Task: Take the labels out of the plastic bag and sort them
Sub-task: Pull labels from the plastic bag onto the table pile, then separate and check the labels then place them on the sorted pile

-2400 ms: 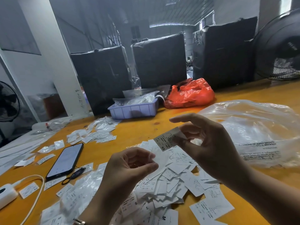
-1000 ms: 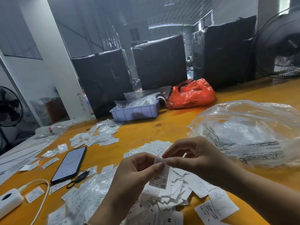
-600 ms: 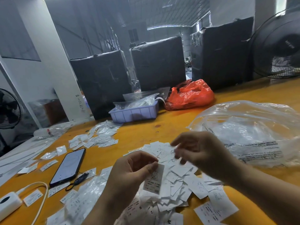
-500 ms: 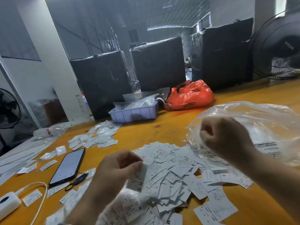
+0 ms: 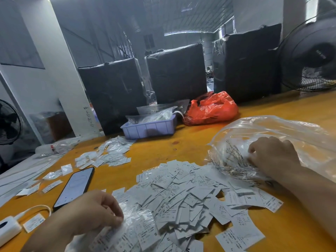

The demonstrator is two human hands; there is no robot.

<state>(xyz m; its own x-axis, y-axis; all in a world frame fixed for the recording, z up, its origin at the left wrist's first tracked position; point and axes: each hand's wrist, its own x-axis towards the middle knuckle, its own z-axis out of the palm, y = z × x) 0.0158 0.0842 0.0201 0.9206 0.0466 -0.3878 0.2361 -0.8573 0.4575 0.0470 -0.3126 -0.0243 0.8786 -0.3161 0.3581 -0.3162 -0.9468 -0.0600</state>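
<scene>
Your right hand [image 5: 272, 155] sits on the clear plastic bag [image 5: 276, 135], fingers curled into its crumpled near edge, gripping the film. Your left hand [image 5: 98, 213] is low, fingers curled down, pinching a small clear packet of labels [image 5: 138, 231] at its upper edge. Between your two hands lies the loose pile of white labels [image 5: 185, 193], spread on the orange table [image 5: 163, 148]; the pile's far right edge touches the bag just under your right hand, and its near left edge overlaps the packet you hold. Size letters S, L, XL show on some. Just beyond your left hand lies a black phone [image 5: 74, 186], screen up; left of that hand a white charger [image 5: 7, 227] with cable. Farther past the phone, a smaller label heap [image 5: 109, 157]. Well beyond both hands, a lilac tray [image 5: 149, 127] and a red bag [image 5: 211, 108].
</scene>
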